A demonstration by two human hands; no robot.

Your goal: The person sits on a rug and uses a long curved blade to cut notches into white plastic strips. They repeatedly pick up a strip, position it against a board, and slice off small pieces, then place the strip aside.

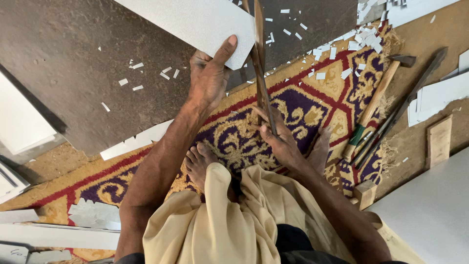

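Left hand [210, 73] pinches the near corner of a white sheet [195, 22], thumb on top, over the dark board [88, 73]. Right hand [276, 139] has fingers wrapped round big shears [260, 68] just right of it, above the patterned rug [312, 112]

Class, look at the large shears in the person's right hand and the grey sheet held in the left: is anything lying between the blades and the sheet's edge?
Nothing visible does. The shears stand right against the grey sheet, beside the left hand; the right hand grips the handles.
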